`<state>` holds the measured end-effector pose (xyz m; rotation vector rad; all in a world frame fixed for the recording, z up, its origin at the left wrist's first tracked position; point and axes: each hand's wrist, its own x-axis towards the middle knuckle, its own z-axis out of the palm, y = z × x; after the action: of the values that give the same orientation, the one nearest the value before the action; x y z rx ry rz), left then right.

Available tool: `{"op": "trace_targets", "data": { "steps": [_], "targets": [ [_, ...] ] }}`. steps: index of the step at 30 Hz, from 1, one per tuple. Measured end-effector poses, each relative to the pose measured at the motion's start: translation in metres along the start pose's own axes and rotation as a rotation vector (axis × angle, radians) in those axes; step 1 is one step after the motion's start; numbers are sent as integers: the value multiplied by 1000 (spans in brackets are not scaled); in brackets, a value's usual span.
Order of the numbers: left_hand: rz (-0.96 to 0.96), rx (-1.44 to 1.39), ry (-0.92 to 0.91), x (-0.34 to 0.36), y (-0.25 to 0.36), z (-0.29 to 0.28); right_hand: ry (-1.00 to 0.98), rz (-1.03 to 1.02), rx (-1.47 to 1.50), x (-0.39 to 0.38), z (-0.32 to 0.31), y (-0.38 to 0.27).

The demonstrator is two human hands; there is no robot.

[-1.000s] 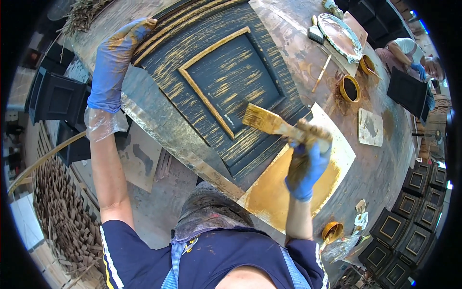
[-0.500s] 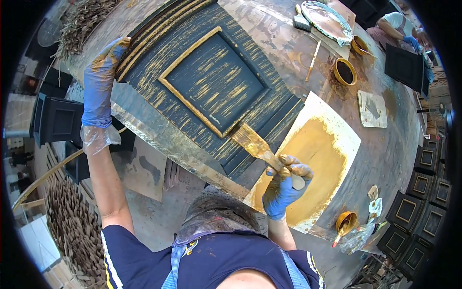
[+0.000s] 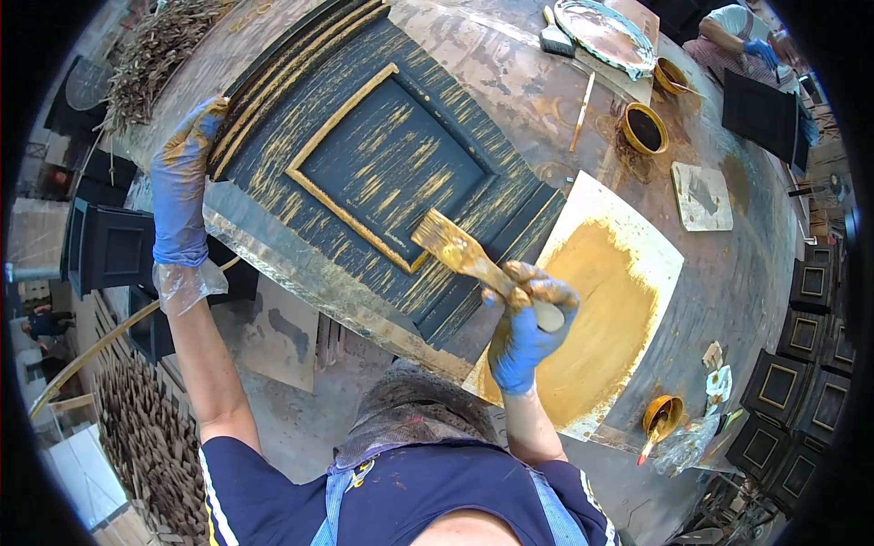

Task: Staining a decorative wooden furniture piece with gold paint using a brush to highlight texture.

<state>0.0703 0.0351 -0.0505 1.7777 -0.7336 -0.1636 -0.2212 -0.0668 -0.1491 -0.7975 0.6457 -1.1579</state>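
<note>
A black tapered wooden piece (image 3: pixel 364 191) lies tilted on the work table, streaked with gold paint, with a gold-edged recessed panel and stepped moulding at its far left end. My left hand (image 3: pixel 185 177), in a blue glove smeared with gold, grips that moulded end; its fingertips are partly hidden at the edge. My right hand (image 3: pixel 533 318), gloved in blue with gold-stained fingers, is closed around the handle of a flat paintbrush (image 3: pixel 460 253). The gold-coated bristles are over the panel's near right corner; whether they touch the wood, I cannot tell.
A white board (image 3: pixel 601 318) with gold paint spread over it lies right of the piece. Bowls of dark paint (image 3: pixel 644 128) and gold paint (image 3: pixel 663 417), a round lid (image 3: pixel 605 36) and another brush (image 3: pixel 556 36) are on the table (image 3: pixel 719 300). At far right, a gloved person (image 3: pixel 737 45) handles a black piece.
The brush and my right hand have moved up and left, from the lower rail onto the recessed panel's corner. In view, the black piece and my left hand sit slightly lower and further left.
</note>
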Motion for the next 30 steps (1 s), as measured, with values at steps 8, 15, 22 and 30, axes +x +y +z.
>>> {"op": "trace_targets", "data": {
  "steps": [8,15,22,30],
  "targets": [
    [26,-34,-34,5,-3,-1,13,-122,152,10,-4,-5],
    [13,25,20,2,3,3,2,-73,142,21,-7,-8],
    [13,56,42,-1,8,5,47,-72,120,35,-6,-4],
    [6,9,40,0,6,3,51,-72,126,48,-9,-9]
  ]
}}
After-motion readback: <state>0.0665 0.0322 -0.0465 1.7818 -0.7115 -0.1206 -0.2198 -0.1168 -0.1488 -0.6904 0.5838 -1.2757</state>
